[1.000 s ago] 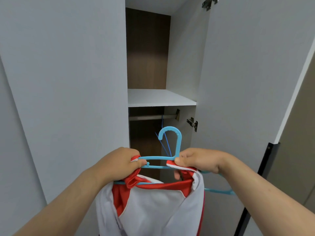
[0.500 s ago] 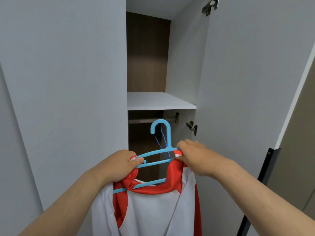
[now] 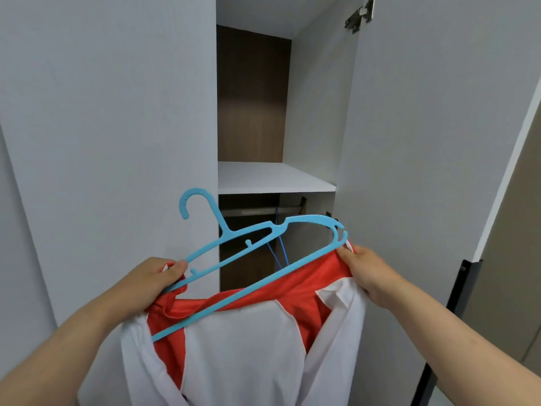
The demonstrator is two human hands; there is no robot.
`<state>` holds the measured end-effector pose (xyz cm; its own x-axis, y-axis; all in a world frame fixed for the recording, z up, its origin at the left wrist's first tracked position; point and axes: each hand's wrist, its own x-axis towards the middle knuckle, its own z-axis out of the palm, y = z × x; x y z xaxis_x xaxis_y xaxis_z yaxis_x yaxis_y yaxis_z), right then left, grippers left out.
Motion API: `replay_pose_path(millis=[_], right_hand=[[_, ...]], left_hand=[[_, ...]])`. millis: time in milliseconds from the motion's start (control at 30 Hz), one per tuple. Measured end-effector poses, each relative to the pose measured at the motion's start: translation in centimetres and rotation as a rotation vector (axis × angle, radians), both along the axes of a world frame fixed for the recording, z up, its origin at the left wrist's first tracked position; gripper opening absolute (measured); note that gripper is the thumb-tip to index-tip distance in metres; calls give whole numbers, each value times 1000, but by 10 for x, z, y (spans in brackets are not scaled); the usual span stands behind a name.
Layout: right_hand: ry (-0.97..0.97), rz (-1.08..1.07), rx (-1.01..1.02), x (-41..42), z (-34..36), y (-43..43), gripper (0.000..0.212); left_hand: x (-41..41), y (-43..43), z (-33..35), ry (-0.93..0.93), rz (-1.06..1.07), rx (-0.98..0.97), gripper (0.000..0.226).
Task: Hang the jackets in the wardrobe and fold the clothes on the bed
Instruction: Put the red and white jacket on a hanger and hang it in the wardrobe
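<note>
A white jacket with a red lining (image 3: 243,347) hangs in front of me below both hands. A light blue plastic hanger (image 3: 251,250) is tilted, hook up at the left, its left end and lower bar inside the collar. My left hand (image 3: 152,282) grips the hanger's left end together with the red collar. My right hand (image 3: 363,268) pinches the collar's right edge just below the hanger's right shoulder. Behind them the wardrobe (image 3: 278,177) stands open, with a metal rail (image 3: 257,211) under a white shelf.
Another blue hanger (image 3: 279,247) hangs on the rail inside. The closed wardrobe panel (image 3: 111,142) fills the left. The open door (image 3: 424,142) stands at the right with a hinge (image 3: 358,16) near its top. A dark door edge (image 3: 456,291) is at lower right.
The hanger has tipped over to the left and spread wide. My right hand has pulled the collar out to the right, away from my left hand.
</note>
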<state>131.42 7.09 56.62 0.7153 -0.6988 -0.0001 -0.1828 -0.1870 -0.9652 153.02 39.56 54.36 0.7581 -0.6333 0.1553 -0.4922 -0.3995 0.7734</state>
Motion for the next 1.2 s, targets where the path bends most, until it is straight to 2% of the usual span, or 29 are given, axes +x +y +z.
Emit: replay_pose_path(millis=[67,133,200,267,333,433,500,600,667,733,800,867,900,933,967,1033,1067,1133,1200], right_hand=[[-57,-15,275,-1,5,3,31],[-80,-5,491,-1,12,6,34],[-100,21,573,-1,19,6,39],[-147,39,548,-2,29,11,38],[-205,59,465,-1,38,19,32],[-195,91,193,2,43,37,32],[-170,64,-7,7,42,54,37],[-224,40,-129,11,34,83,31],[-201,204,-146,12,23,98,29],[-118,363,-256,7,17,104,34],[-154,333,-407,0,19,101,42],[-174,125,-720,-7,21,87,50],[-96,19,-971,-8,22,79,55],[-9,-12,-1122,-7,22,73,55],[91,45,-1153,-6,22,66,50],[238,263,-968,-4,23,60,34],[283,345,-884,-2,21,57,35],[275,396,-809,0,15,50,40],[242,406,-797,0,5,45,36]], left_hand=[[4,6,1,-104,-1,-3,49],[9,10,-1,-291,22,97,45],[12,11,-2,-415,57,211,40],[12,11,0,-490,118,281,40],[12,10,5,-594,196,349,44],[8,2,13,-747,295,420,47],[0,-8,15,-784,324,421,46],[-16,-27,15,-825,316,349,47],[-25,-33,16,-849,321,293,48],[-31,-34,17,-874,329,261,48],[-32,-31,16,-900,326,249,47],[-31,-26,14,-905,326,243,47],[-30,-24,14,-905,325,240,47],[-30,-22,13,-907,319,237,48],[-30,-21,13,-906,307,230,47],[-32,-20,12,-881,277,210,42],[-33,-20,12,-842,253,172,36],[-31,-20,14,-660,194,-12,27],[-25,-18,19,-439,180,-254,26]])
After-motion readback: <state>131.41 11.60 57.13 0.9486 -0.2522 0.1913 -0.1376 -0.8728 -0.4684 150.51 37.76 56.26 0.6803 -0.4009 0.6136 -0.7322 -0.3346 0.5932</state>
